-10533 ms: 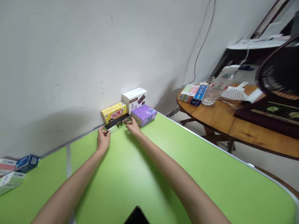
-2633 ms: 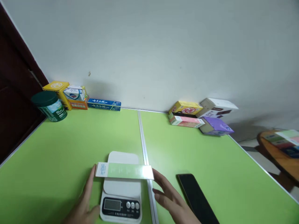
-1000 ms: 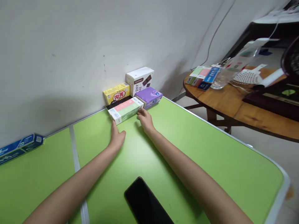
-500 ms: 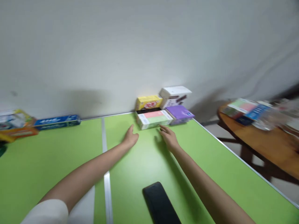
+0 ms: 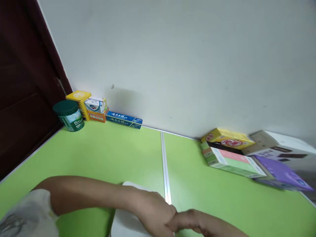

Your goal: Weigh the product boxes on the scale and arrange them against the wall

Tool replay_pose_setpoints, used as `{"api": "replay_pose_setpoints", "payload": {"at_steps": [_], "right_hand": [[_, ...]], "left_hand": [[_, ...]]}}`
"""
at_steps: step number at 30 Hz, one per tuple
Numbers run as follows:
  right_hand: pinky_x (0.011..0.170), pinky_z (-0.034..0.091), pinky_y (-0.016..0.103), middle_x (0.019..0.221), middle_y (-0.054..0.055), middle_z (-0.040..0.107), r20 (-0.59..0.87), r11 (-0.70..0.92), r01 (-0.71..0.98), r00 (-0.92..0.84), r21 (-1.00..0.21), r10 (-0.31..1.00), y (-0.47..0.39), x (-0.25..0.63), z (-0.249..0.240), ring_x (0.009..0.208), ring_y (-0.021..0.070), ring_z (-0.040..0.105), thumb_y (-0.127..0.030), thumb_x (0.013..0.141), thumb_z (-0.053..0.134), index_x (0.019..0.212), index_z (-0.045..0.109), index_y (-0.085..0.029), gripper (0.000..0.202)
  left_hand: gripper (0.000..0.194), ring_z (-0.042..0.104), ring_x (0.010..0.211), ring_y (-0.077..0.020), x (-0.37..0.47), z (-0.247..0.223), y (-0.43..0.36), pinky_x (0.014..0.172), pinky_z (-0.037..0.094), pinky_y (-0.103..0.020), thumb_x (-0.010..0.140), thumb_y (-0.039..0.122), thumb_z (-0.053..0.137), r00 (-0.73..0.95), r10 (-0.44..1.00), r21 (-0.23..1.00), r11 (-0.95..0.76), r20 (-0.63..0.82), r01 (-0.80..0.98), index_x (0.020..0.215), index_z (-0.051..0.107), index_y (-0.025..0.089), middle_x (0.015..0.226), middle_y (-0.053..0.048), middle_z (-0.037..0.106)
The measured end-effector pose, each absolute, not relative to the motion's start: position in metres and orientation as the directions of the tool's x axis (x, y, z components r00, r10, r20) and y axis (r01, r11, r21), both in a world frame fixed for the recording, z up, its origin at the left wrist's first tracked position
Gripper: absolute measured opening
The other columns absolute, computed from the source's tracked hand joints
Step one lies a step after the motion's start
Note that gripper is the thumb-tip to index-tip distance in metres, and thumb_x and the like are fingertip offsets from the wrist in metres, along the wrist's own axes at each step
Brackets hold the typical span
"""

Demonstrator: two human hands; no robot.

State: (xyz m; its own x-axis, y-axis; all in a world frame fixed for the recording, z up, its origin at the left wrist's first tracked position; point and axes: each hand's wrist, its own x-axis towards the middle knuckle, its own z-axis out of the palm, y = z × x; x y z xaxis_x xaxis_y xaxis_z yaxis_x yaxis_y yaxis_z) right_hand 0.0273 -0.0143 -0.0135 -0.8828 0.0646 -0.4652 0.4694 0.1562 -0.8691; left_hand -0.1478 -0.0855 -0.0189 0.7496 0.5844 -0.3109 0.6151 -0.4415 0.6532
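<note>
At the bottom edge, my left hand (image 5: 156,210) reaches across a flat white thing with a rounded corner (image 5: 125,223) lying on the green table (image 5: 128,154). Its fingers are mostly cut off by the frame. My right hand (image 5: 194,220) comes in from the right, and its foremost finger meets or overlaps my left hand. Whether either hand holds anything is hidden. Well beyond my right hand lie a pink, white and green box (image 5: 237,162), a yellow box (image 5: 229,139), a purple pack (image 5: 281,171) and a white box (image 5: 283,148).
At the back left are a green lidded tub (image 5: 70,115), a yellow box (image 5: 80,98), a white box (image 5: 95,104) on an orange one (image 5: 97,116), and blue toothpaste boxes (image 5: 123,120). A metal strip (image 5: 165,164) crosses the table. Behind stands a wall; a dark door is left.
Both hands have drawn back from the pink, white and green box to the table's near side and come together. The view has turned left, bringing the tub and door into sight.
</note>
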Motion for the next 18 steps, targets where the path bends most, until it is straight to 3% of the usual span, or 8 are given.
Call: {"api": "replay_pose_setpoints", "payload": {"at_steps": [1,3,5,7,9,12,15,18], "right_hand": [[0.092,0.048,0.043,0.107,-0.001,0.071,-0.428,0.131,0.432,-0.902,-0.893,0.055,-0.012,0.014,-0.016,0.103,0.0282,0.065,-0.033,0.066,0.068,0.104,0.067,-0.048,0.041],[0.092,0.049,0.044,0.11,0.004,0.069,-0.39,0.157,0.404,-0.914,-0.901,0.113,-0.006,-0.015,-0.026,0.103,0.0266,0.065,-0.033,0.074,0.062,0.108,0.067,-0.038,0.035],[0.094,0.049,0.047,0.117,0.01,0.065,-0.398,0.278,0.48,-0.866,-0.832,0.304,0.004,-0.046,-0.041,0.106,0.0269,0.063,-0.033,0.081,0.055,0.113,0.064,-0.028,0.034],[0.096,0.047,0.05,0.124,0.015,0.061,-0.362,0.366,0.577,-0.782,-0.731,0.508,0.015,-0.076,-0.058,0.111,0.0275,0.06,-0.033,0.083,0.05,0.119,0.058,-0.02,0.039],[0.095,0.048,0.048,0.127,0.017,0.058,-0.29,0.415,0.606,-0.74,-0.678,0.607,0.027,-0.103,-0.074,0.113,0.0269,0.059,-0.032,0.084,0.047,0.124,0.053,-0.015,0.044],[0.1,0.045,0.048,0.135,0.017,0.05,-0.11,0.574,0.559,-0.767,-0.599,0.633,0.042,-0.139,-0.093,0.121,0.0277,0.053,-0.028,0.082,0.046,0.13,0.047,-0.013,0.049],[0.108,0.033,0.053,0.144,0.019,0.039,0.157,0.742,0.529,-0.761,-0.412,0.63,0.056,-0.173,-0.106,0.135,0.0319,0.034,-0.019,0.078,0.048,0.133,0.043,-0.011,0.055],[0.11,0.024,0.058,0.148,0.02,0.032,0.344,0.805,0.548,-0.728,-0.229,0.593,0.072,-0.205,-0.118,0.141,0.0333,0.02,-0.011,0.075,0.046,0.136,0.038,-0.01,0.061]], "left_hand": [[0.025,0.067,0.075,-0.0256,-0.164,-0.019,-0.088,0.067,0.052,-0.037,0.081,0.034,0.046,0.724,0.626,0.671,-0.407,-0.289,0.62,0.086,0.062,0.016,0.08,-0.01,0.069],[0.031,0.062,0.103,-0.0308,-0.197,-0.029,-0.087,0.083,0.05,-0.043,0.077,0.03,0.052,0.575,0.791,0.643,-0.331,-0.209,0.69,0.103,0.061,0.015,0.107,-0.015,0.067],[0.049,0.042,0.129,-0.0355,-0.23,-0.049,-0.08,0.102,0.036,-0.052,0.073,0.025,0.057,0.317,0.941,0.602,-0.188,-0.115,0.776,0.121,0.053,0.014,0.135,-0.019,0.051],[0.06,0.027,0.138,-0.0356,-0.26,-0.071,-0.067,0.109,0.025,-0.055,0.072,0.02,0.056,0.099,0.992,0.599,-0.034,-0.076,0.8,0.13,0.045,0.012,0.146,-0.021,0.036],[0.062,0.024,0.139,-0.0345,-0.287,-0.086,-0.054,0.11,0.023,-0.055,0.072,0.015,0.052,-0.034,0.998,0.585,0.056,-0.048,0.809,0.133,0.042,0.01,0.148,-0.022,0.031],[0.069,0.014,0.142,-0.0313,-0.319,-0.096,-0.033,0.112,0.019,-0.051,0.072,0.007,0.046,-0.16,0.987,0.52,0.127,0.019,0.845,0.139,0.031,0.005,0.152,-0.021,0.02],[0.078,0.005,0.143,-0.0283,-0.344,-0.1,-0.013,0.115,0.014,-0.046,0.071,0.002,0.041,-0.245,0.961,0.434,0.169,0.125,0.885,0.144,0.015,0.0,0.155,-0.02,0.008],[0.08,0.002,0.144,-0.0281,-0.363,-0.109,0.006,0.115,0.01,-0.048,0.07,0.001,0.04,-0.271,0.939,0.366,0.18,0.213,0.913,0.145,0.011,0.001,0.155,-0.018,0.006]]}}
